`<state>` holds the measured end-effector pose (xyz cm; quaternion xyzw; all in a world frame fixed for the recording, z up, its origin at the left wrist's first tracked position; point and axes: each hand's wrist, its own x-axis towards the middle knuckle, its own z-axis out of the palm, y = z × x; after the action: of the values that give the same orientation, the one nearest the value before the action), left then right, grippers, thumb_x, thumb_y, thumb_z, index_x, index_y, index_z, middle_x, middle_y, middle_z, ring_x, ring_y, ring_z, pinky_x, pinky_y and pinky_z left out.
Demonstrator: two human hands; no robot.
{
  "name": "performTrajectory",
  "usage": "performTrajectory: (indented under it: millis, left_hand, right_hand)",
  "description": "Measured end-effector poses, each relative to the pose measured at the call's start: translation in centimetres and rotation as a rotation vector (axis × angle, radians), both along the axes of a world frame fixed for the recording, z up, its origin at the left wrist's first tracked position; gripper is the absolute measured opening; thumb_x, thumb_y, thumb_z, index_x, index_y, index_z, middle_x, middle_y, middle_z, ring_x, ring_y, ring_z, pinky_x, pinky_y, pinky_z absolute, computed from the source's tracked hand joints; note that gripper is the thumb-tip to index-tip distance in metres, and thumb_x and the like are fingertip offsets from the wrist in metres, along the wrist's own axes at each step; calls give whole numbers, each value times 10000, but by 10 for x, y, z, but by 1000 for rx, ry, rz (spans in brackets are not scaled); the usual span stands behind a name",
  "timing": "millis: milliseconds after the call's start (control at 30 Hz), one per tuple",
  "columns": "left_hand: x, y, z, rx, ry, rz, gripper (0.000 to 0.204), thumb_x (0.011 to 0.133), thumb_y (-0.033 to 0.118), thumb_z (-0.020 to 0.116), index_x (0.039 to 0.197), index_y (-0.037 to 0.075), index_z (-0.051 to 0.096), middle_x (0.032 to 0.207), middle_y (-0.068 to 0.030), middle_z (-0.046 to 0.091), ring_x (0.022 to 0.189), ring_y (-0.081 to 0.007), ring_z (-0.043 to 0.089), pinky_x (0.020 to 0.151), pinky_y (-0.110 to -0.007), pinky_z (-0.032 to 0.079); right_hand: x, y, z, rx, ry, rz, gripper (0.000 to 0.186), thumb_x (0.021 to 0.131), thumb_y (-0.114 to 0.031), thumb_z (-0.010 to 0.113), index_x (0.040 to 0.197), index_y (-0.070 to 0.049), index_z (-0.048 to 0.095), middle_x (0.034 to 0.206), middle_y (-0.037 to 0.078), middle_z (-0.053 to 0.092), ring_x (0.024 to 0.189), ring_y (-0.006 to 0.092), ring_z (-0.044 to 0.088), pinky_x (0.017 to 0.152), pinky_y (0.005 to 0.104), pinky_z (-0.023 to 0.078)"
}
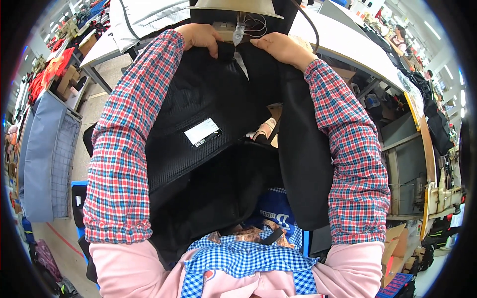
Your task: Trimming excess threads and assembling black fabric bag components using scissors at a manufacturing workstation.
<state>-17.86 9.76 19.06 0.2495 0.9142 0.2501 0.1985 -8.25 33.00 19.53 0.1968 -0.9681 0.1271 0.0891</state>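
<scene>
A large black fabric piece (pixel 208 94), partly ribbed mesh, hangs from the far table edge down over my lap. On its mesh side is a white label (pixel 202 132). My left hand (pixel 202 38) pinches the fabric's upper edge, thumb on top. Opposite it, my right hand (pixel 284 48) grips the other part of the same fabric, with its fingertips hidden underneath. Between the hands a pale slit shows where the two parts come together. Just beyond stands the sewing machine's needle area (pixel 238 34), with thin white thread loops beside it.
The white worktable (pixel 343 47) stretches off to the right, with a dark cable curving down near my right hand. White material (pixel 149 20) lies on the table at left. A grey-draped wire rack (pixel 44 159) stands further left. Cardboard (pixel 394 241) and a blue crate (pixel 396 285) sit at lower right. People are far off at upper right.
</scene>
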Motion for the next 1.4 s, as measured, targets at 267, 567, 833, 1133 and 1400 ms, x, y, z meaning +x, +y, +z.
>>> performTrajectory:
  millis: [267,567,833,1133,1400]
  left_hand:
    - [-1,5,6,-14,32,5,600,720,86,763,1306,67,640,1238,-138,664,1161,-274,588,1080,-346,381]
    - [-13,-10,0,-27,61,-7,621,703,135,782,1305,72,643,1261,-164,650,1190,-302,580,1042,-360,417]
    - [27,-198,17,222,139,338,293,685,60,752,961,-31,722,804,-76,708,712,-146,665,709,-282,537]
    - [220,-84,50,-125,591,-26,508,724,202,753,1129,-67,604,1088,-221,653,1058,-385,604,935,-394,475]
    - [290,-2,56,200,240,-290,390,912,298,697,1068,-43,593,882,-83,622,836,-147,582,744,-292,466]
  right_hand:
    - [-24,7,-7,29,-110,-197,494,985,-583,447,1232,-233,693,1052,77,737,967,279,696,904,367,500]
    - [-30,12,-11,22,-62,-95,468,1005,-506,472,1202,-148,698,1075,106,726,1025,268,680,928,357,490]
    - [3,287,2,42,149,-417,325,1001,-169,508,1233,33,612,1009,179,697,968,342,651,907,406,511]
    - [127,95,20,-324,-43,3,466,1003,-340,569,1320,2,550,1196,114,648,1100,187,611,970,329,482]
    - [224,-18,-17,-642,-389,383,365,906,-207,733,1180,8,625,953,48,708,914,102,630,835,286,509]
